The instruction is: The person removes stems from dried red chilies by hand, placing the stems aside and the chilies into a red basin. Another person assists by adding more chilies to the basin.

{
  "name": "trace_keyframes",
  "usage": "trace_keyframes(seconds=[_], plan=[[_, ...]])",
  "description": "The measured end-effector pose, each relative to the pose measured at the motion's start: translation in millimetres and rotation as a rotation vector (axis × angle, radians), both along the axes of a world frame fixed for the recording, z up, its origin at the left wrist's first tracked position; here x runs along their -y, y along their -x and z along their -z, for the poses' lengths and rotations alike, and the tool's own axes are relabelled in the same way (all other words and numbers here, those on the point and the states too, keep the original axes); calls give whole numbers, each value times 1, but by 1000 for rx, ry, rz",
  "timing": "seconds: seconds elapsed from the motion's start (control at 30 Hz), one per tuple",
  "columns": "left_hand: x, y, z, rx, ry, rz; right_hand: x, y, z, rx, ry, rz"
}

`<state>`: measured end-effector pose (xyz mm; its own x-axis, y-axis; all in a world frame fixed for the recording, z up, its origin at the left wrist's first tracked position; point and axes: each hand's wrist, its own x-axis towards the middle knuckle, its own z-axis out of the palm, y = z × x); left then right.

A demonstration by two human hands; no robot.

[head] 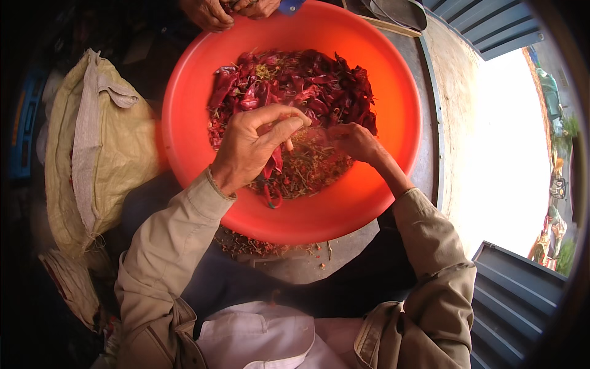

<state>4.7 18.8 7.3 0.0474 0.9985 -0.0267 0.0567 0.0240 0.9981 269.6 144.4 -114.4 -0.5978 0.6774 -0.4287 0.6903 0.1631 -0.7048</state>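
Observation:
My left hand (258, 143) is curled over a wide orange-red plastic basin (295, 221), thumb and forefinger brought together. From under its curled fingers a dried red chili pepper (274, 162) sticks out, its upper part hidden by the hand. To the right, my right hand (357, 142) is bent low over the contents, its blurred fingers partly hidden. A heap of dark red dried chili peppers (313, 87) fills the far side of the basin. Nearer me lie loose stems and chili bits (309, 173). A small curved red piece with a green tip (273, 199) rests on the near wall.
Another person's hands (230, 11) are at the basin's far rim. A yellowish woven sack (115, 152) stands at left. Chili scraps (267, 246) lie on the floor below the basin. At right are blue corrugated metal panels (511, 300) beside a bright opening.

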Motion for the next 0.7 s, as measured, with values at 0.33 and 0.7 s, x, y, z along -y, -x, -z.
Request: trace_keyframes(seconds=[0.33, 0.7], plan=[[2, 2, 4, 46, -15, -13, -33, -4, 117, -79, -331, -136], [3, 5, 9, -129, 93, -8, -15, 8, 19, -259, -67, 10]])
